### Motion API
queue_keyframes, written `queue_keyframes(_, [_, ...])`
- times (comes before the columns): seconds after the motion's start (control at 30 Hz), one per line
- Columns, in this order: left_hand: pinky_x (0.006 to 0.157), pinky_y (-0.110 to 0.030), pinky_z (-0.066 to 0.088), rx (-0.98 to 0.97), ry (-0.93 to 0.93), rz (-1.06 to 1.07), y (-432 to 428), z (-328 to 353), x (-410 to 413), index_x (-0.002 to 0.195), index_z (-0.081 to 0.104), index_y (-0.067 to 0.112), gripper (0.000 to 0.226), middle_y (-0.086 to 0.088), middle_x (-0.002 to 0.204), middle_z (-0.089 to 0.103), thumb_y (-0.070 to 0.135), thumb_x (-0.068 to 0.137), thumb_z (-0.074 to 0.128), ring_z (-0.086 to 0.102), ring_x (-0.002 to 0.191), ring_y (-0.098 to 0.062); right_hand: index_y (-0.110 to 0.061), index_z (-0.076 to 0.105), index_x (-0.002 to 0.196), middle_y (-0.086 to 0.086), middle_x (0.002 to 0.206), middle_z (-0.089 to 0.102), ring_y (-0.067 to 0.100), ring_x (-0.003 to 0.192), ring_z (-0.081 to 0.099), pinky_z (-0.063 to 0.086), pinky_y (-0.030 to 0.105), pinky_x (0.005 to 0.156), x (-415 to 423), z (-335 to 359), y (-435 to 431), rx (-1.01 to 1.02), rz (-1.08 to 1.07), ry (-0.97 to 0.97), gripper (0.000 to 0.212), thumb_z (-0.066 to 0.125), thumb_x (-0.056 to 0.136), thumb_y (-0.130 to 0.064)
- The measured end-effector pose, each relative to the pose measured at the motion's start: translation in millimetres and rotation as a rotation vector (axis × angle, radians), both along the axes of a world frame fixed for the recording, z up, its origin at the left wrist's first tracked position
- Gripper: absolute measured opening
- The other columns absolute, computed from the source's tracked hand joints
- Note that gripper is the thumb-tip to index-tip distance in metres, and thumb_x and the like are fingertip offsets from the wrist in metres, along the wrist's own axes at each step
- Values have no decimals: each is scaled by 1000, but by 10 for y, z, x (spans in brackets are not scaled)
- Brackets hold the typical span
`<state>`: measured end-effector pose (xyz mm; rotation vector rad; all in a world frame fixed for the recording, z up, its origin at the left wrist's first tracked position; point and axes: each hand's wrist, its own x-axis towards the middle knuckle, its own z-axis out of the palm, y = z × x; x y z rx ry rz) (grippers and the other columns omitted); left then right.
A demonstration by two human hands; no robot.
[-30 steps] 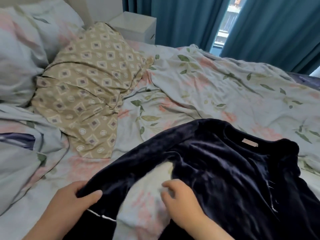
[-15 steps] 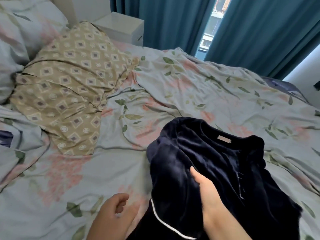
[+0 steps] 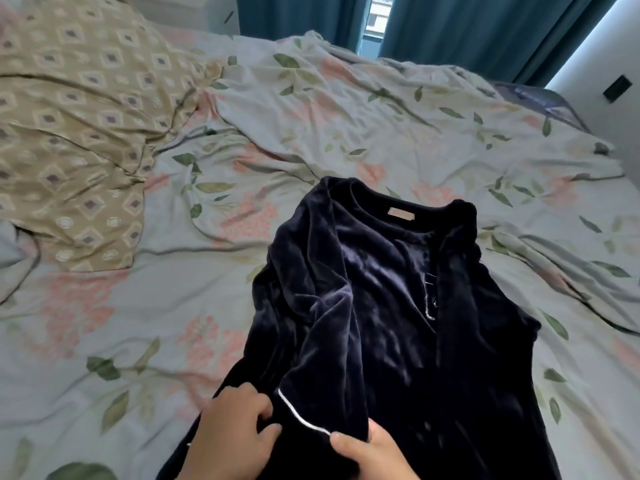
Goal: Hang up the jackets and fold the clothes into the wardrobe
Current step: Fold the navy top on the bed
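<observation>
A dark navy velvet top [image 3: 388, 306] lies on the bed with its neckline and a small tan label pointing away from me. Its left sleeve is folded over the body, and the cuff with white piping ends near the bottom of the view. My left hand [image 3: 235, 434] rests on the fabric just left of that cuff, fingers bent against the cloth. My right hand [image 3: 370, 455] pinches the cuff's piped edge between thumb and fingers. The lower part of the top runs out of view.
A rumpled floral duvet [image 3: 381, 126] covers the bed. A beige diamond-patterned pillow [image 3: 76, 126] lies at the left. Teal curtains [image 3: 467, 26] hang behind the bed, with a gap showing a window. A white wall stands at the far right.
The left sleeve, spread out to the left a second ago, now lies folded over the top's body. Both hands have come together at the cuff, and the view has shifted left and closer.
</observation>
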<state>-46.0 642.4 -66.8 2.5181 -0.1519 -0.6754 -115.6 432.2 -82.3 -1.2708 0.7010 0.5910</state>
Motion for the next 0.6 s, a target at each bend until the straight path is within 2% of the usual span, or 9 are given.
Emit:
queue_keyframes(0.13, [56,-22,32,-230,265,224,434,85,-96,67,48,14,31,4,52,42,13,79,76,39,50,-5,-3,76,102,18,100,75,32,98,72,55,44,94,0,51,164,20,-130,46,18,72,84,-5])
queue_keyframes(0.2, [57,-18,37,-61,314,86,548,47,-215,78,58,7,16,0,57,54,11,82,73,53,58,-8,-7,78,92,8,93,77,20,93,73,56,30,89,-10,88,280,-111,57,50,17,75,78,-16])
queue_keyframes(0.23, [63,-17,40,-28,322,41,615,23,-236,89,64,0,8,-16,69,62,7,89,65,63,74,-15,-9,78,87,3,91,77,13,90,73,56,25,88,-19,100,329,-166,183,64,21,75,73,-23])
queue_keyframes(0.3, [68,-13,40,-93,339,111,664,-43,-233,99,57,-29,27,-33,82,63,-2,94,57,70,89,-16,-14,79,89,-4,91,77,5,89,71,54,22,91,-18,91,388,-246,310,70,27,73,68,-30])
queue_keyframes(0.33, [69,-10,40,-101,362,89,616,-5,-191,89,57,-31,42,-20,73,66,9,88,70,70,77,-1,-17,79,93,-6,92,77,3,91,71,53,22,92,-6,89,397,-263,293,44,26,75,70,-29])
queue_keyframes(0.37, [71,-8,40,-123,408,-29,574,118,-135,77,68,-16,50,-4,72,71,33,79,79,64,73,12,-18,78,98,-7,94,77,4,94,70,53,24,94,32,81,398,-254,221,20,24,76,75,-24])
queue_keyframes(0.43, [69,-13,44,-16,402,186,473,153,-8,77,67,32,31,15,77,69,62,72,60,62,76,7,-15,76,101,-2,95,78,13,99,71,53,31,96,170,47,356,-195,12,-1,15,73,86,-15])
queue_keyframes(0.53, [63,-23,44,-171,145,298,204,166,222,73,57,30,36,8,70,60,65,67,56,54,61,-2,-18,75,94,-1,93,78,13,91,73,55,38,88,496,34,232,-186,-147,-17,12,64,94,-24])
queue_keyframes(0.6, [56,-22,36,-310,190,315,-52,197,539,72,45,29,36,11,67,47,61,76,60,45,59,-5,-21,74,97,-3,95,77,11,89,73,55,36,85,757,32,125,-180,-159,-45,14,63,94,-31])
